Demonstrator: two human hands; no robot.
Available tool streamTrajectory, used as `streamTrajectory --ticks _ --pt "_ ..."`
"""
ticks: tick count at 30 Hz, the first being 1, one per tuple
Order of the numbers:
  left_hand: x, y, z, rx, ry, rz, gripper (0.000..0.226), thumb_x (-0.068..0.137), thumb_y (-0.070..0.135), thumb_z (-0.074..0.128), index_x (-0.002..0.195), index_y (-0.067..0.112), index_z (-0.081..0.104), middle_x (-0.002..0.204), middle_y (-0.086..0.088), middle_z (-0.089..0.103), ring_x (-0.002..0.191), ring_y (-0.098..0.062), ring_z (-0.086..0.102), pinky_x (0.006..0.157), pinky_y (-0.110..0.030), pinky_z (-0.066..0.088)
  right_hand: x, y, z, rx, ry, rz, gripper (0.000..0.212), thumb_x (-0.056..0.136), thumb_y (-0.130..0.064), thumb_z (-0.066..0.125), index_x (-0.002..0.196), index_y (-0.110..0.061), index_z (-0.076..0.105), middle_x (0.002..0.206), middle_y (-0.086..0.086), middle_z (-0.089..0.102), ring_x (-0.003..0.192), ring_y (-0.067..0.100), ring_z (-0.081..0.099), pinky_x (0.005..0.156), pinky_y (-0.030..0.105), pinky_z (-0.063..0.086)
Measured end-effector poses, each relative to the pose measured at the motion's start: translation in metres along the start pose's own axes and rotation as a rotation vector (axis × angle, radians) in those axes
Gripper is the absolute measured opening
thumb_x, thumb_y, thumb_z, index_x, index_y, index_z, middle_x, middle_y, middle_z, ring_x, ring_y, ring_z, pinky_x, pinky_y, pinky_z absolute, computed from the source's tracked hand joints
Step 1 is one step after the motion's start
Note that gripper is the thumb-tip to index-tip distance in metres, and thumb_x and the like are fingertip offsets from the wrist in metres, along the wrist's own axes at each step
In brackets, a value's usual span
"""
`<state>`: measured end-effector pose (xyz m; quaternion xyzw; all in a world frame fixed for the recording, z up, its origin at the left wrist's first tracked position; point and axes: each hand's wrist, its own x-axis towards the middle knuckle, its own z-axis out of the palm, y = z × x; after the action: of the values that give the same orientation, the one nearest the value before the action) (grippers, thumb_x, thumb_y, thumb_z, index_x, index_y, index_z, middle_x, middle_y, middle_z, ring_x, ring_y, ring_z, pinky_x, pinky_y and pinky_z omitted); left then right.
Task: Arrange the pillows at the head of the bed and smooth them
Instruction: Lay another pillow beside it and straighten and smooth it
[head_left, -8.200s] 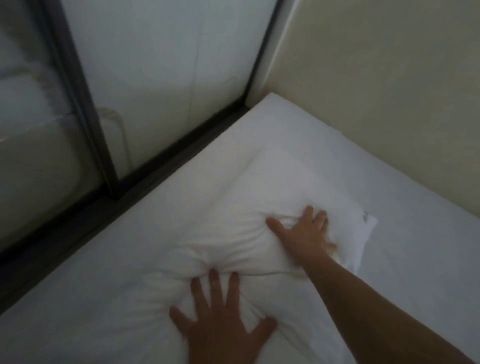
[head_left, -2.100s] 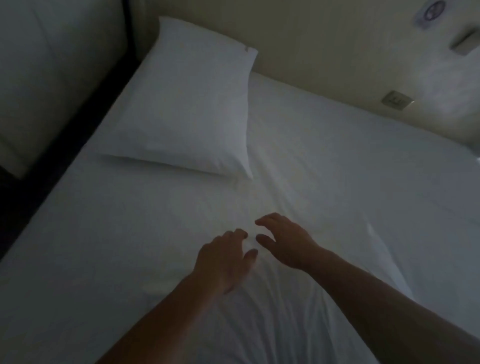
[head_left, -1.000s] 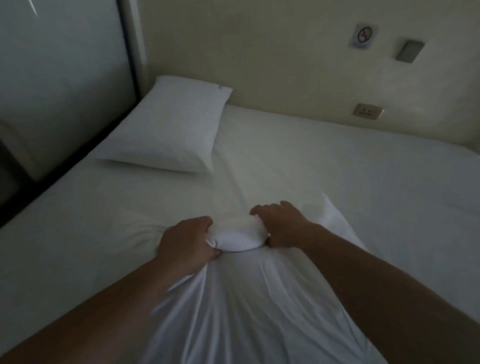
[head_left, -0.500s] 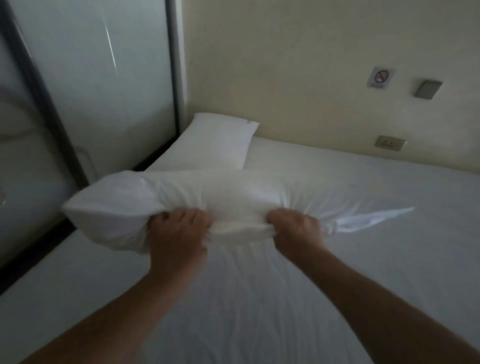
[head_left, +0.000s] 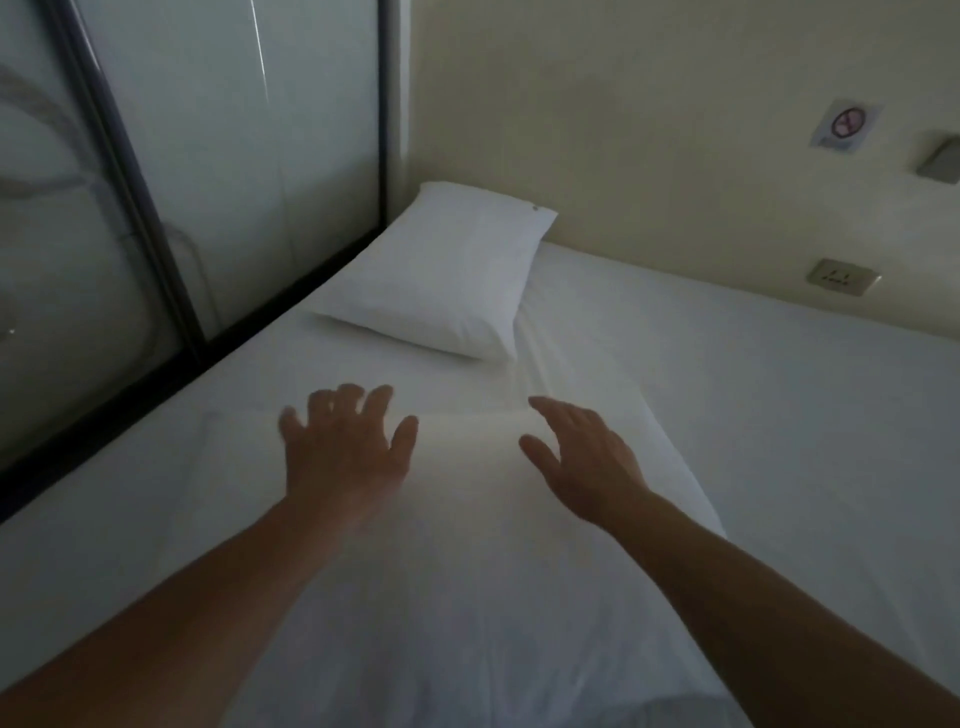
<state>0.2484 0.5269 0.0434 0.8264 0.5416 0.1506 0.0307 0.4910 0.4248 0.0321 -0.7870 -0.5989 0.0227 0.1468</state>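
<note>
One white pillow (head_left: 441, 280) lies flat in the far left corner of the bed, against the wall and the glass panel. A second white pillow (head_left: 467, 571) lies lengthwise on the sheet right in front of me, its far edge close to the first pillow's near corner. My left hand (head_left: 348, 447) hovers over its far left part, fingers spread and blurred. My right hand (head_left: 582, 457) is over its far right part, open, palm turned inward. Neither hand grips anything; whether they touch the pillow is unclear.
The white sheet of the bed (head_left: 805, 426) stretches to the right. A dark-framed glass panel (head_left: 234, 156) runs along the bed's left side. The beige wall behind carries a socket (head_left: 842, 276), a no-smoking sign (head_left: 847, 127) and a switch plate (head_left: 943, 162).
Half a second ago both hands gripped the second pillow in the air. Now it lies on the bed and both hands have let go and opened.
</note>
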Motion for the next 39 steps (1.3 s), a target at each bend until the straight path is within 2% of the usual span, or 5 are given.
streamTrajectory --ticks 4,17,26,31,39 --pt "-0.031 -0.067 0.072 0.014 -0.397 -0.411 0.098 0.059 0.088 -0.008 0.145 0.040 -0.004 0.159 0.002 -0.013 0.143 -0.026 -0.013 0.105 -0.072 0.001 -0.022 0.051 0.066 -0.072 -0.252 0.272 0.074 0.082 -0.073 0.009 0.146 -0.037 0.006 0.158 -0.010 -0.001 0.143 0.011 -0.004 0.113 0.054 0.001" --pt "-0.050 -0.087 0.055 -0.066 -0.486 -0.231 0.109 0.048 0.097 0.002 0.143 0.044 -0.006 0.158 -0.001 -0.015 0.142 -0.026 -0.016 0.109 -0.066 -0.001 -0.011 0.056 0.064 0.043 -0.166 0.639 0.108 0.052 -0.097 0.013 0.145 -0.041 0.013 0.159 -0.003 0.002 0.144 0.022 0.000 0.109 0.063 0.005" --pt "-0.049 -0.055 0.067 -0.182 -0.278 0.180 0.100 0.064 0.084 0.033 0.145 0.029 0.014 0.157 0.003 0.018 0.143 -0.014 0.012 0.113 -0.057 0.003 -0.007 0.011 0.044 -0.015 -0.493 -0.094 0.119 0.045 -0.092 0.051 0.144 -0.044 0.006 0.156 -0.015 0.004 0.143 0.011 0.003 0.115 0.045 0.011" --pt "-0.036 -0.036 0.077 -0.088 -0.304 0.206 0.083 0.059 0.076 0.051 0.128 0.031 0.042 0.134 0.003 0.052 0.124 -0.015 0.045 0.110 -0.049 0.015 0.007 -0.006 0.058 -0.269 -0.441 -0.172 0.072 0.059 -0.064 0.067 0.124 -0.037 0.054 0.120 -0.002 0.060 0.109 0.021 0.054 0.088 0.032 0.041" --pt "-0.046 -0.032 0.048 -0.044 -0.090 0.291 0.025 0.059 0.029 0.079 0.057 0.018 0.057 0.050 -0.004 0.060 0.043 -0.023 0.058 0.052 -0.030 0.046 -0.022 -0.047 0.069 -0.084 0.073 0.123 0.018 0.084 -0.018 0.060 0.099 -0.022 0.069 0.094 0.005 0.067 0.095 0.028 0.059 0.077 0.036 0.045"
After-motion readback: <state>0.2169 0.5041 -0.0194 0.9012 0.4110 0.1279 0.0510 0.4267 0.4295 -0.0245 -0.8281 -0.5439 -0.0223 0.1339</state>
